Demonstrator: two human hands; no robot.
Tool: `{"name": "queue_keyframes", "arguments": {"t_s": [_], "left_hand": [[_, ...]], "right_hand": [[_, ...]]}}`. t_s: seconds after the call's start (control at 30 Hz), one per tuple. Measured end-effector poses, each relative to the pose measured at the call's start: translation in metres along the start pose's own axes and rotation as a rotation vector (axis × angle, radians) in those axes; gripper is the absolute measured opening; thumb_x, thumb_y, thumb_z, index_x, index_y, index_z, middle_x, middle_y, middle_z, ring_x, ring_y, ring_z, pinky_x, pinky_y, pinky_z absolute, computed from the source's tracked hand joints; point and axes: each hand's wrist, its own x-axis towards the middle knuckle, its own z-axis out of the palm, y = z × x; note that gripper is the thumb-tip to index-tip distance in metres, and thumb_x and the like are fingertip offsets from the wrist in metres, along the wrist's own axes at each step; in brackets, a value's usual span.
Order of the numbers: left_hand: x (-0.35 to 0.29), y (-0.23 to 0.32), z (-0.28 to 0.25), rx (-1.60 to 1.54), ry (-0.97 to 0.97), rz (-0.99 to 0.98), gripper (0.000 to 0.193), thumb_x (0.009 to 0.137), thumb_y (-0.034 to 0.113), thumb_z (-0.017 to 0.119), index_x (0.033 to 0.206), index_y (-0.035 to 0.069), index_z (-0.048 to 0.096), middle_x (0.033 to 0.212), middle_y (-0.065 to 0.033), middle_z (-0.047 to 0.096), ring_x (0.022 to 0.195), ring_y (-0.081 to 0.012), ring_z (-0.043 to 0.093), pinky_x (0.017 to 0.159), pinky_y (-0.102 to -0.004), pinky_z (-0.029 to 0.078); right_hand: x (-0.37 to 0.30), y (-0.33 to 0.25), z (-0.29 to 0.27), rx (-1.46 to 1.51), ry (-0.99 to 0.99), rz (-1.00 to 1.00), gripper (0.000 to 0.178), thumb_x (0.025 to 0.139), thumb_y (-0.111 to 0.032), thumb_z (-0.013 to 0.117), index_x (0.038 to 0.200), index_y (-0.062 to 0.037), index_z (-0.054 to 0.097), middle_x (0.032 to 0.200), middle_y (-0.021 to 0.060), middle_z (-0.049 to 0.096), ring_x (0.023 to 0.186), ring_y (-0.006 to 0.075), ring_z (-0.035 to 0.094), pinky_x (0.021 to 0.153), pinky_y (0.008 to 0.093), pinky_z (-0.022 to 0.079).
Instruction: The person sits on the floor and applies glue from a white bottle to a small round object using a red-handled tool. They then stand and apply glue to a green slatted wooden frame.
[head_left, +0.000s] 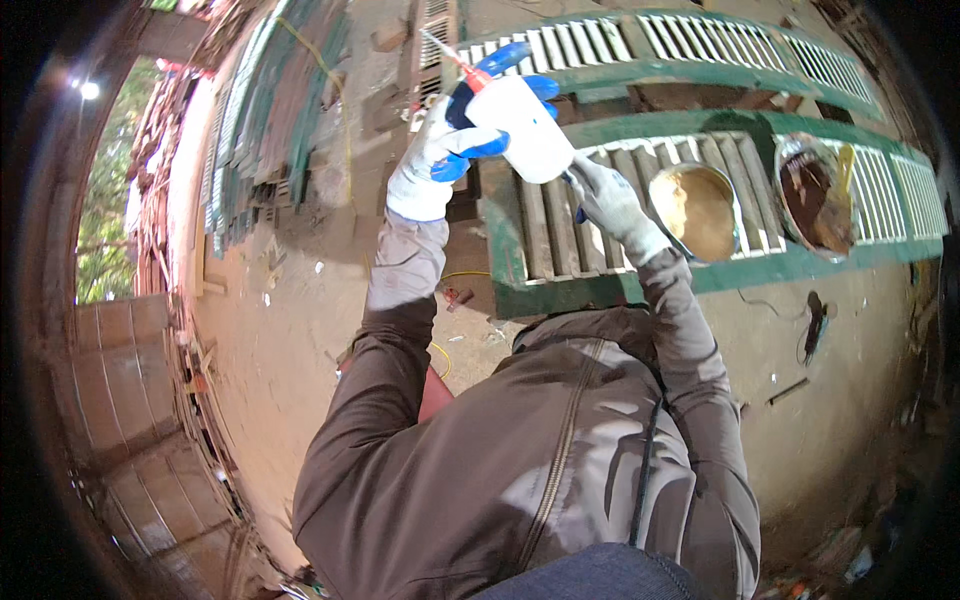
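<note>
My left hand (462,135), in a white glove with blue patches, is closed around a white cylindrical bottle (525,130). A red cone with a thin pale tip (472,75) sticks out at the bottle's upper left; its tip points away from me. My right hand (610,205), in a greyish glove, is at the bottle's lower right end with its fingers curled. A small dark piece shows by those fingers, but what they grip is hidden. Both hands are raised over the left part of a green-framed slatted panel (515,255).
On the panel stand an open round tin (738,225) with tan contents and another tin (782,200) with dark brown contents and a yellowish stick (846,165). A second slatted panel (590,75) lies beyond. Green strips (235,150) are stacked at left. A yellow cord (343,110) runs nearby.
</note>
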Motion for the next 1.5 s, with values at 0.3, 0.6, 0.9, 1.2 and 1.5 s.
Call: {"name": "queue_keyframes", "arguments": {"t_s": [0.3,0.6,0.9,1.2,1.5], "left_hand": [[0.017,0.022,-0.030,-0.107,-0.243,0.035,0.128,0.071,0.029,0.094,0.165,0.003,0.010,0.163,-0.0227,0.036,0.145,-0.0379,0.045,0.119,-0.0510,0.040],[0.026,-0.005,-0.021,-0.098,-0.181,0.126,0.123,0.075,0.034,0.093,0.165,0.006,0.015,0.162,-0.0191,0.038,0.142,-0.0346,0.050,0.119,-0.0479,0.040],[0.010,-0.011,-0.015,0.039,-0.068,0.070,0.102,0.074,0.013,0.090,0.160,0.005,0.035,0.153,-0.0118,0.052,0.136,-0.0217,0.054,0.115,-0.0402,0.046],[0.008,-0.012,0.004,0.160,-0.013,0.091,0.102,0.072,0.008,0.089,0.159,0.006,0.036,0.141,-0.0101,0.063,0.127,-0.0203,0.061,0.111,-0.0366,0.049],[0.000,-0.007,0.017,0.319,0.023,0.115,0.100,0.072,0.001,0.085,0.159,0.007,0.036,0.139,-0.0102,0.065,0.125,-0.0192,0.062,0.110,-0.0360,0.051]], "right_hand": [[-0.018,-0.047,-0.047,-0.243,0.229,-0.216,0.089,0.086,-0.056,0.078,0.156,-0.0117,0.044,0.154,0.0253,0.045,0.145,0.0448,0.038,0.118,0.0535,0.032],[-0.025,-0.087,-0.070,-0.264,0.471,-0.342,0.109,0.073,-0.062,0.085,0.155,-0.0064,0.041,0.150,0.0184,0.051,0.141,0.0427,0.039,0.115,0.0540,0.032],[-0.016,-0.101,-0.061,-0.353,0.532,-0.406,0.103,0.074,-0.063,0.084,0.151,-0.0073,0.043,0.143,0.0156,0.055,0.136,0.0411,0.042,0.115,0.0580,0.025],[-0.012,-0.109,-0.054,-0.342,0.546,-0.397,0.100,0.073,-0.056,0.088,0.149,-0.0065,0.047,0.139,0.0186,0.055,0.134,0.0385,0.044,0.111,0.0530,0.036],[-0.006,-0.099,-0.041,-0.177,0.565,-0.356,0.091,0.072,-0.038,0.095,0.145,-0.0055,0.050,0.132,0.0164,0.058,0.123,0.0323,0.054,0.106,0.0470,0.042]]}}
